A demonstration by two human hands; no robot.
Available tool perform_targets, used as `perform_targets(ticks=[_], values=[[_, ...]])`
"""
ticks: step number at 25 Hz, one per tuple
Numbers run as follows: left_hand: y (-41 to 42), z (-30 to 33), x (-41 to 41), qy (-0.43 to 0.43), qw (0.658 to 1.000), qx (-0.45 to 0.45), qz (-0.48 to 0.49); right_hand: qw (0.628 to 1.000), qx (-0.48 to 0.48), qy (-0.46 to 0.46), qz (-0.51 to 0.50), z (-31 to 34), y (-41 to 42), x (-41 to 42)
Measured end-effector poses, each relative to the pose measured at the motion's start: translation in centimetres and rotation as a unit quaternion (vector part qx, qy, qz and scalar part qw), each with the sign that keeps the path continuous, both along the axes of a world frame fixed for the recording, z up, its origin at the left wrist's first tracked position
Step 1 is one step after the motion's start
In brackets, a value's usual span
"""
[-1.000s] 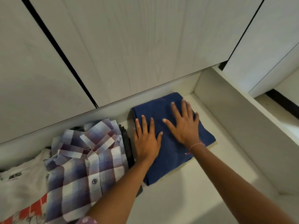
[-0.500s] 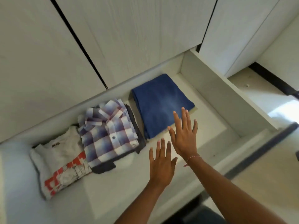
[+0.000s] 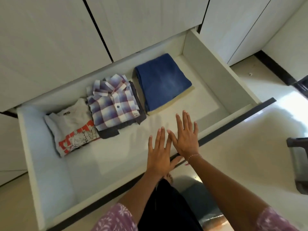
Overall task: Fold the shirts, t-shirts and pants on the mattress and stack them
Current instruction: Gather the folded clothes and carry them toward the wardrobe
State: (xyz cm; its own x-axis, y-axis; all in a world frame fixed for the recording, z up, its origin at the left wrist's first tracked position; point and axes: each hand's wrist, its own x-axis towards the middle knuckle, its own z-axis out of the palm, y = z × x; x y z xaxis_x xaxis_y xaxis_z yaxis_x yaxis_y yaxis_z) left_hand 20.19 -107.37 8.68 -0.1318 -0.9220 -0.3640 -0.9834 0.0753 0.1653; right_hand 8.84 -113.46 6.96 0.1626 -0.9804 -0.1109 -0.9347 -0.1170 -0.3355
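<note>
White laminate drawer (image 3: 215, 75) pulled open: folded blue denim pants (image 3: 162, 80) right, plaid shirt (image 3: 113, 104) middle, white printed t-shirt (image 3: 71, 129) left. Left hand (image 3: 158, 154) and right hand (image 3: 185, 135) flat above, fingers spread, holding nothing.

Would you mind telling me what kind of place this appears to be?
Probably a bedroom or dressing area at a built-in wardrobe: tall pale cabinet doors, an open drawer beneath them, and folded clothes inside, including a plaid shirt and a blue garment.
</note>
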Motion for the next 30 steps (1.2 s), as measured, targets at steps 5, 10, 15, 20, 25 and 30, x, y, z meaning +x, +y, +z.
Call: perform_targets(ticks=[5,10,15,20,25,30], values=[[-2.3,-0.6,0.7,0.019,0.997,-0.065,0.029,0.999,-0.032,-0.019,-0.001,-0.7,-2.7,0.8],[-5.6,-1.9,3.3,0.004,0.991,-0.131,0.03,0.996,-0.078,-0.034,-0.009,-1.3,-6.1,3.7],[-10.4,-2.2,6.6,-0.007,0.983,-0.179,0.042,0.992,-0.119,-0.029,-0.013,-0.9,-11.1,7.2],[-14.9,-2.4,10.3,0.0,0.97,-0.24,0.043,0.993,-0.119,-0.017,0.005,-0.3,-15.6,11.0],[-20.0,-1.9,13.8,-0.019,0.962,-0.272,0.032,0.994,-0.078,-0.046,0.057,0.3,-20.3,13.7],[-24.5,-1.9,17.2,-0.05,0.938,-0.342,0.025,0.974,-0.063,-0.036,0.215,0.8,-22.8,12.9]])
